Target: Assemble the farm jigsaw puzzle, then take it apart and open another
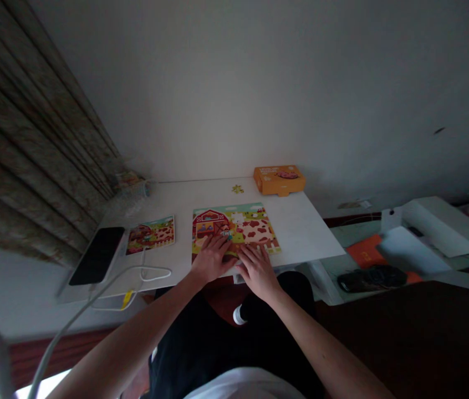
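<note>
A jigsaw puzzle [257, 228] with a red barn and a brown-spotted cow lies flat near the front edge of the white table [305, 230]. On its lower left part rests my left hand [213, 257], its fingers stretched out over the picture. My right hand [256, 267] lies beside it on the lower middle edge, also with fingers laid flat. Neither hand grips anything that I can see. The fingers cover part of the lower picture. To the left is a smaller card [151, 234] showing a similar farm scene.
Behind the puzzle lies a small yellow piece [238, 189], and an orange box [280, 180] stands at the back right. A dark phone [97, 256] and a white cable [128, 270] are at the left. Crumpled clear plastic [130, 199] sits near the curtain [30, 105].
</note>
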Demonstrator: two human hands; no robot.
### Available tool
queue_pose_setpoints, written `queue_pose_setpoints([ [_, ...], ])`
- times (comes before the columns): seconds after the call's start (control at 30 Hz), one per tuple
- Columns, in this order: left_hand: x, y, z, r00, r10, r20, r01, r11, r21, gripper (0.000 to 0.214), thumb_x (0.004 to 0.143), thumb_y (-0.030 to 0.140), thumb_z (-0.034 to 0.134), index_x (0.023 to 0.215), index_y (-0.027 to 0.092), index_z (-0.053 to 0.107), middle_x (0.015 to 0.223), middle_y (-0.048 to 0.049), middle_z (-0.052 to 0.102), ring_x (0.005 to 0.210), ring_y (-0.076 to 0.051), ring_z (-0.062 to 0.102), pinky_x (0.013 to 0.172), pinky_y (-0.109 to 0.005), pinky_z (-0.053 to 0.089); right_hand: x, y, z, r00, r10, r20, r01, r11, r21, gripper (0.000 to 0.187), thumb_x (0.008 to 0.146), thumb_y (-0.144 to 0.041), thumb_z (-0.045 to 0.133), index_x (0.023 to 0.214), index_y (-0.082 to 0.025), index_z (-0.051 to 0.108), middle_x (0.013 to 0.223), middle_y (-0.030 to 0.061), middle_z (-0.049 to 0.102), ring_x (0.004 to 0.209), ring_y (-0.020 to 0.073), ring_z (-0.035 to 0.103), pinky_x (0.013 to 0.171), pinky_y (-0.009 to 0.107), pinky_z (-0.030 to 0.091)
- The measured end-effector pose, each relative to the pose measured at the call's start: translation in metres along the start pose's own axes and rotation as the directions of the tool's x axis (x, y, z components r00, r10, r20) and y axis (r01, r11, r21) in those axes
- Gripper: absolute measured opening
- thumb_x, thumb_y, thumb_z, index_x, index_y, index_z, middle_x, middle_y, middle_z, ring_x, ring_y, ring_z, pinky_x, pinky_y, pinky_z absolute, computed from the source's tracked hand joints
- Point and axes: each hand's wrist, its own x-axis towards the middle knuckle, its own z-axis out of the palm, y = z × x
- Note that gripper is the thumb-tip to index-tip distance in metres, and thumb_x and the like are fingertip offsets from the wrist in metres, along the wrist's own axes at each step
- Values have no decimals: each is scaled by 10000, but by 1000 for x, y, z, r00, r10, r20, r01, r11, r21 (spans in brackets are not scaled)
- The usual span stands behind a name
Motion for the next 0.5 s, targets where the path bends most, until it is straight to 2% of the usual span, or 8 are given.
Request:
queue_pose_setpoints([
  [0.5, -1, 2, -4, 995, 95, 9, -95, 995, -8, 369, 988, 395, 602, 1286, 198, 695, 1317, -140, 708, 1260, -315, 645, 1126, -512, 481, 0, 0, 2, 999, 31, -14, -31, 999, 15, 346, 1019, -288, 582, 1357, -248, 647, 1433, 117, 653, 1373, 310, 559, 1222, 645, 276],
])
